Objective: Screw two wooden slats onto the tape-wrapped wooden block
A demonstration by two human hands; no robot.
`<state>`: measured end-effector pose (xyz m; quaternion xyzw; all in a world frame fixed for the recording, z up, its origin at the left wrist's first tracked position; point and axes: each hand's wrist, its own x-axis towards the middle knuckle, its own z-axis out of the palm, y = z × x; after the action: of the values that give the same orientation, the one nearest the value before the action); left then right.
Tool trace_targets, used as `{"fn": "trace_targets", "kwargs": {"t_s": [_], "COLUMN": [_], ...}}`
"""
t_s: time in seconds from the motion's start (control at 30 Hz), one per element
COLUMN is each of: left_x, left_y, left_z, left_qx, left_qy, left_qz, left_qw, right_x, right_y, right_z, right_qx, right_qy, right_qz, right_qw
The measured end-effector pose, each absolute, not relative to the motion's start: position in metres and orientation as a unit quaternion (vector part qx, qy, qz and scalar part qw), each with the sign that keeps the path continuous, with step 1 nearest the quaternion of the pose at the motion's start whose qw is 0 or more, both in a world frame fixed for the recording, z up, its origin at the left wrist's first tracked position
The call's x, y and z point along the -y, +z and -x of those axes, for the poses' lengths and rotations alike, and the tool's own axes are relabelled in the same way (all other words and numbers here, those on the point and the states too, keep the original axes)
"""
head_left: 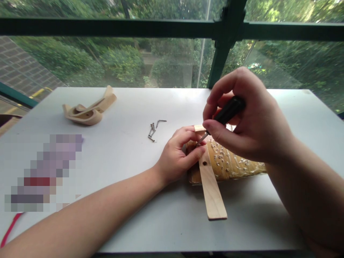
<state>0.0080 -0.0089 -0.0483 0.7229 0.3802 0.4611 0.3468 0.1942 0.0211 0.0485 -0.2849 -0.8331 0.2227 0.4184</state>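
Note:
My right hand (242, 122) is closed around the black handle of a screwdriver (228, 111). Its metal shaft slants down to the left, and the tip meets the fingers of my left hand (178, 150). The left thumb and fingers pinch together there beside a pale wooden strip (213, 193); whatever sits between them is too small and hidden to name. That strip has a dark hole and lies across a block wrapped in brown tape (225, 161), its near end jutting past the block. Many small holes or specks dot the tape.
Several loose screws (152, 130) lie on the white table (129, 222), left of the block. Curved wooden pieces (88, 114) rest at the back left. A blurred-out item (51, 168) with a red cord (10, 229) is at left. Windows stand behind the table.

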Motion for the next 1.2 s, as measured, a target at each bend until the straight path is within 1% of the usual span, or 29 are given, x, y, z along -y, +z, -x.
{"fn": "trace_targets", "kwargs": {"t_s": [0.2, 0.7, 0.93, 1.2], "left_x": [0.0077, 0.0048, 0.0067, 0.0067], "left_y": [-0.0511, -0.0462, -0.0491, -0.0502], "left_z": [-0.0059, -0.0027, -0.0022, -0.0054], "left_qx": [-0.394, -0.395, -0.376, -0.389], "left_qy": [0.446, 0.433, 0.446, 0.449], "left_qz": [-0.716, -0.748, -0.739, -0.734], "left_qw": [0.366, 0.313, 0.336, 0.330], "right_x": [-0.0209, -0.0176, -0.0182, -0.0179], "right_y": [0.0489, 0.0536, 0.0536, 0.0530], "right_z": [-0.1944, -0.1998, -0.2004, -0.2003], "right_qx": [0.837, 0.838, 0.836, 0.837], "right_qy": [0.219, 0.184, 0.178, 0.188], "right_qz": [0.280, 0.297, 0.305, 0.303], "right_qw": [0.416, 0.419, 0.420, 0.416]}}
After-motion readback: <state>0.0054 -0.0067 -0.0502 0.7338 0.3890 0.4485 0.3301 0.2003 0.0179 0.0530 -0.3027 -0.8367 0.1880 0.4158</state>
